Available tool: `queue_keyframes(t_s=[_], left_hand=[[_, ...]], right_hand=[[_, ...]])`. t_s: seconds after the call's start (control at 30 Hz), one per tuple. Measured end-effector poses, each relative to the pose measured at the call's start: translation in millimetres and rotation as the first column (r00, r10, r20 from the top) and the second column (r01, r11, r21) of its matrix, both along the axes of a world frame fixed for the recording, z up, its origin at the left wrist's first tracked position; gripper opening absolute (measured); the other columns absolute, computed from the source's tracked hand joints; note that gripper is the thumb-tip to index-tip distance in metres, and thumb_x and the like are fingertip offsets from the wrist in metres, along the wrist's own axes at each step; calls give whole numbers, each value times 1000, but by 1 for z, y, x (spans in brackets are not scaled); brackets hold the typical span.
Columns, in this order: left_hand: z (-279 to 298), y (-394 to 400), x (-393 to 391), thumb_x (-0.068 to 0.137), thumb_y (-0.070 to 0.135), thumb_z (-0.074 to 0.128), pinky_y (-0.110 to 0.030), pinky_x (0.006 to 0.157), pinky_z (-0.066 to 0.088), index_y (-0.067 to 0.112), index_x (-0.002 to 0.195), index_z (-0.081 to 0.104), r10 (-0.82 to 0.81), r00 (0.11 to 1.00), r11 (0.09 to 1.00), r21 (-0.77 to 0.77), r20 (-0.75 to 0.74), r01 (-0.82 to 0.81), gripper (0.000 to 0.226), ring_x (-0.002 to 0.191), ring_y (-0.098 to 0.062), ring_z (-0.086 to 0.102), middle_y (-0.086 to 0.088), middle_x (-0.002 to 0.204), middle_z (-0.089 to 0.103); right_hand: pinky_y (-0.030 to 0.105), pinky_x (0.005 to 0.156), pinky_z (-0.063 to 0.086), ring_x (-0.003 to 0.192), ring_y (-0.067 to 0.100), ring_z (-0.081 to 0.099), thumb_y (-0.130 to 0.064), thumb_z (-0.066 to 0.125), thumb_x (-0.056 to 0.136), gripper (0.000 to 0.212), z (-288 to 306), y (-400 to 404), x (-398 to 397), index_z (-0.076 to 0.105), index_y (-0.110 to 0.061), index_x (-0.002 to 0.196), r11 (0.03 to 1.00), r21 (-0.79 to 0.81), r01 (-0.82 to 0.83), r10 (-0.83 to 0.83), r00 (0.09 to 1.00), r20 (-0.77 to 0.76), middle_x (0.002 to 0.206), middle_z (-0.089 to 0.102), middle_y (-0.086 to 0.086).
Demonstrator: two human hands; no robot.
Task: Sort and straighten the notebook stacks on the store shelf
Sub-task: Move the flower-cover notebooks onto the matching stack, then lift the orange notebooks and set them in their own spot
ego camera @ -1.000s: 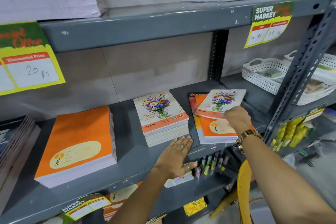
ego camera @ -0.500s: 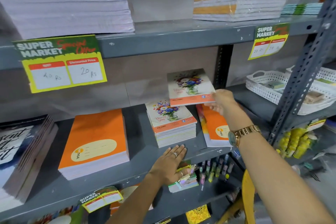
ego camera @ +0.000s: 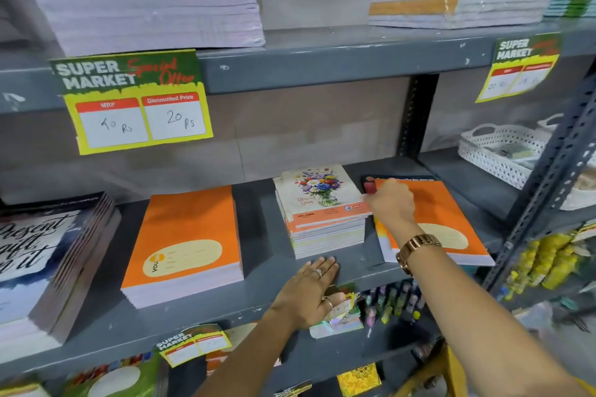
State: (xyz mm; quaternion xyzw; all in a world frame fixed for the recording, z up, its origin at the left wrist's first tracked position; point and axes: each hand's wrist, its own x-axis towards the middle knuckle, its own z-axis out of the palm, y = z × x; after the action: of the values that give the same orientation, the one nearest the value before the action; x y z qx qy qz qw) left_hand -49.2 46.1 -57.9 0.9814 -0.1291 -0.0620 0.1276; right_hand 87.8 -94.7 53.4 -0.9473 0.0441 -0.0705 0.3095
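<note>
"20 Rs" on price tag (ego camera: 135,103)

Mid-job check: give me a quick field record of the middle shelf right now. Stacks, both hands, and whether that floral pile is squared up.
left stack: orange notebook stack, tidy
middle stack: floral notebook stack, top copies slightly askew
right stack: orange notebooks, lying over a dark-covered book
left hand: flat on the shelf edge, holding nothing
right hand: at the floral stack's right edge, grip unclear
price tag: discounted 20 Rs
</note>
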Motion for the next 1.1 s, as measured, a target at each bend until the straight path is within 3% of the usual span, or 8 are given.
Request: queue_keyframes(t_s=[0.23,0.33,0.43,0.57,0.83,0.9,1.0,1.1], left_hand=[[15,-40,27,97,45,26,-31,117,15,15,147,12,66,998,985,-158,2,-65,59,145,-17,11,-4,158,13],[21,-64,42,97,44,28,-33,117,17,14,147,12,77,997,970,-230,-13,-78,60,145,-19,12,-6,158,13],[25,-86,55,98,41,29,-35,116,21,12,146,12,78,997,960,-269,-14,-79,59,144,-22,16,-9,157,17],[24,-109,74,97,36,35,-41,108,35,9,144,17,157,988,956,-250,2,-152,57,138,-30,29,-15,152,27],[28,-147,91,93,24,43,-43,91,47,10,137,32,406,911,811,-430,-73,-396,47,113,-37,54,-19,131,51],[31,-151,93,90,18,47,-42,90,49,9,132,40,463,877,717,-527,-130,-457,43,106,-38,58,-20,124,57],[38,-155,97,88,13,51,-38,89,48,7,128,45,518,823,570,-624,-233,-535,41,107,-37,58,-19,123,59],[44,-155,100,88,9,51,-30,84,46,9,132,45,523,792,463,-674,-317,-575,44,109,-33,58,-17,125,59]], right_hand=[[37,79,52,101,39,62,-8,57,81,23,-14,-83,8,60,7,99,988,-42,151,-154,983,-97,108,65,26],[33,69,50,90,35,66,-11,60,81,14,-27,-116,0,61,2,75,984,-100,147,-164,967,-192,92,68,22],[31,64,45,88,34,66,-22,66,80,37,-39,-136,-1,45,-7,54,980,-126,151,-182,940,-287,80,61,16],[36,80,52,104,34,60,-39,72,76,45,-44,-145,6,61,-2,98,975,-166,147,-198,913,-357,111,63,19],[43,98,46,123,38,45,-40,80,68,86,-53,-146,17,37,3,129,954,-144,262,-298,874,-384,135,42,23],[43,98,48,120,37,49,-30,81,70,74,-54,-147,20,43,4,124,961,-49,271,-268,883,-385,130,50,23],[43,86,51,106,39,58,-7,60,83,28,-53,-152,24,52,8,106,934,159,320,-270,924,-271,110,61,26],[49,77,57,66,33,59,-2,45,88,8,-44,-156,25,53,0,89,888,344,305,-258,950,-176,76,54,16]])
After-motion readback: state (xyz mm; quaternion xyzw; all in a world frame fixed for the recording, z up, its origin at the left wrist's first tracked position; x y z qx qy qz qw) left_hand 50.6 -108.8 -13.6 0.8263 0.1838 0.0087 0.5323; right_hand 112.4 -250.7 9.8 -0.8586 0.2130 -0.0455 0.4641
